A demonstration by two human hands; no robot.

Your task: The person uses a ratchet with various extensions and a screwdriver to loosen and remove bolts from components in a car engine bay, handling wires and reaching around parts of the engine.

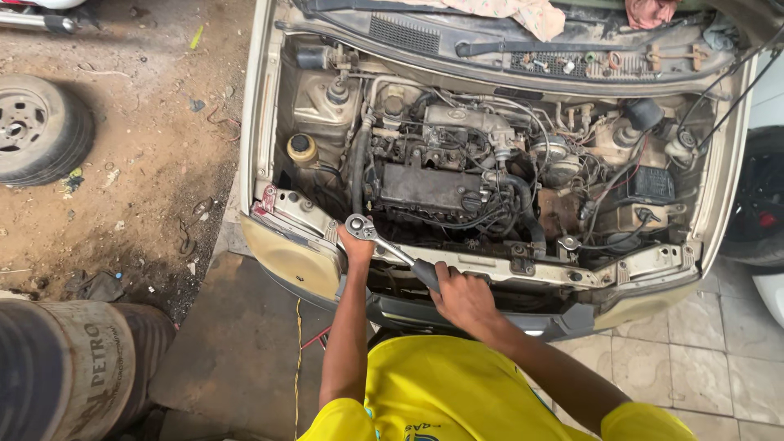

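Yellow shirt [457,392] nearest the lens; beyond it the right hand [463,298] has its grip wrapped tight round the dark handle of a ratchet wrench [390,247]. The left hand [357,247] is pressed closed beneath the wrench head, apparently steadying it. The wrench lies across the front crossmember [563,273], just ahead of the engine [445,175], likely angled for leverage.

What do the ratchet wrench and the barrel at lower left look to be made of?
Ratchet wrench: bright metal head and shaft, probably chromed steel by its shine; the handle under the right hand looks like dark rubber or plastic. Barrel: seemingly painted steel, dull, grimy and rust-stained. Left hand steadies the head.
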